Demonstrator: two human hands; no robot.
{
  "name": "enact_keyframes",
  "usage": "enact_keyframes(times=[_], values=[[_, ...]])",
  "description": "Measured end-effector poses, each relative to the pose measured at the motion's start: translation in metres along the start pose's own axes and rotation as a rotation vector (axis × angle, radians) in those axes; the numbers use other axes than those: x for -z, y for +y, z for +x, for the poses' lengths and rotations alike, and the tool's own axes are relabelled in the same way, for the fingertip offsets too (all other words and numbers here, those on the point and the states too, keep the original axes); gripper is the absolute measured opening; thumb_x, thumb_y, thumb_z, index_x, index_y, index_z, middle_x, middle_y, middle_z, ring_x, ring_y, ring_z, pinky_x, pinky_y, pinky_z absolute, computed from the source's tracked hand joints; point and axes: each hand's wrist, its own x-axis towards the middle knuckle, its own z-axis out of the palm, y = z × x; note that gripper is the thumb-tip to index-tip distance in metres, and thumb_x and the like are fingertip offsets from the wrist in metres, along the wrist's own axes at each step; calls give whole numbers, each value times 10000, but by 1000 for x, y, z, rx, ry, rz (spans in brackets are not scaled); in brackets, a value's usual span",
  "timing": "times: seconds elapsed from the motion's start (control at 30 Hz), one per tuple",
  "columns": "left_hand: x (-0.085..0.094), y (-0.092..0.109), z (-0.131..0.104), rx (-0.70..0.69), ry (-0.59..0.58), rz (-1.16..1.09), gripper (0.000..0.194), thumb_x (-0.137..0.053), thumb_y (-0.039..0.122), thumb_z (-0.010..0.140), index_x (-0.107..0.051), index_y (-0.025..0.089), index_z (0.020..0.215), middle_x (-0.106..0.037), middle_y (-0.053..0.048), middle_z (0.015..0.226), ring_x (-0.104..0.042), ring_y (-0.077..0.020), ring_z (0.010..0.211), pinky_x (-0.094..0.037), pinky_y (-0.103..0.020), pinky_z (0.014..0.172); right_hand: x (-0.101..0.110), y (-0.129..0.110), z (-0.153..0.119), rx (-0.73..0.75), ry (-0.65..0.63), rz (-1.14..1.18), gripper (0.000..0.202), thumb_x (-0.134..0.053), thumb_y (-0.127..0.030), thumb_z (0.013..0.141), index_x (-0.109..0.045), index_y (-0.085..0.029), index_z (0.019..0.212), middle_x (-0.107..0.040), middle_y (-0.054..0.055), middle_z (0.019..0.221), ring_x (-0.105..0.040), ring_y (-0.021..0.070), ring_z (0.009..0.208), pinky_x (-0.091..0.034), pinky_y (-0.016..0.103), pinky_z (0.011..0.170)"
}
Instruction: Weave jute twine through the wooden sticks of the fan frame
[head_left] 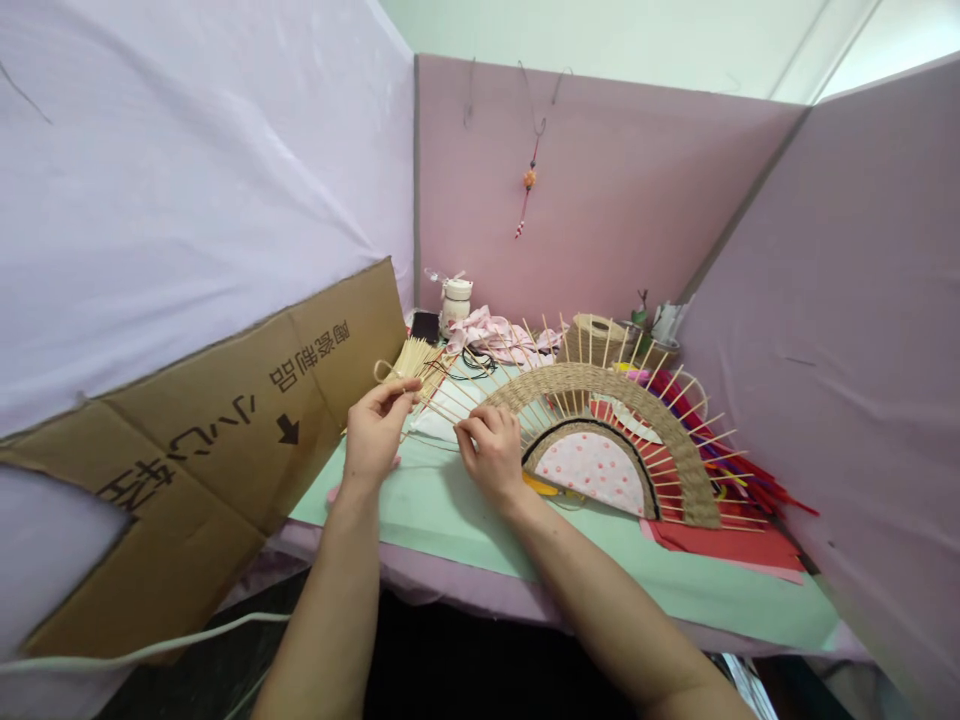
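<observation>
A half-round woven fan [626, 385] lies on the table, with thin wooden sticks spreading outward through a tan woven band. Its inner half-disc [592, 465] is white with pink dots and has a dark edging. My left hand [375, 425] is closed in a pinch at the fan's left side, on a thin pale length; whether this is a stick or a strand I cannot tell. Close by, my right hand [491, 450] has its fingers closed at the left end of the woven band; the fingertips partly hide what they grip. A bundle of pale sticks [415, 358] lies beyond my left hand.
Cardboard [247, 430] stands along the left. Behind the fan are a white bottle [456, 305], pink cloth [499, 330] and a roll of brown cord [596, 338]. Red felt [735, 548] and colourful fuzzy stems [772, 490] lie right. Pink partitions [637, 200] surround the green-covered table [450, 525].
</observation>
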Motion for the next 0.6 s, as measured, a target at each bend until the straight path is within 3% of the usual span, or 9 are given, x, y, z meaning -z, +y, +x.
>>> enact_keyframes(times=[0.23, 0.37, 0.5, 0.6], values=[[-2, -27, 30, -15, 92, -123, 170, -735, 150, 593, -712, 123, 760, -707, -46, 781, -588, -91, 663, -469, -212, 675, 3, 0, -2, 12, 105, 57, 167, -572, -257, 902, -638, -197, 762, -630, 39, 871, -503, 172, 847, -339, 324, 795], [4, -44, 37, 1, 122, 9, 197, -702, 204, 611, -700, 126, 791, -709, -58, 806, -612, -123, 704, -486, -265, 743, 6, -1, -1, 25, 146, 82, 140, -589, -243, 891, -631, -196, 766, -626, 38, 855, -501, 172, 841, -345, 324, 789], [3, -61, 31, -62, -135, 604, 142, -594, 188, 701, -702, 144, 783, -722, -80, 849, -640, -191, 814, -466, -305, 799, 9, -1, -1, 36, 156, 97, 127, -584, -243, 896, -635, -196, 790, -625, 43, 859, -507, 174, 851, -359, 324, 795], [-1, -70, 17, -52, -331, 794, 128, -643, 127, 634, -711, 163, 737, -695, -48, 668, -624, -199, 691, -443, -302, 734, 11, 1, -2, 33, 168, 94, 117, -587, -239, 893, -638, -196, 797, -627, 48, 871, -511, 181, 867, -364, 328, 804]])
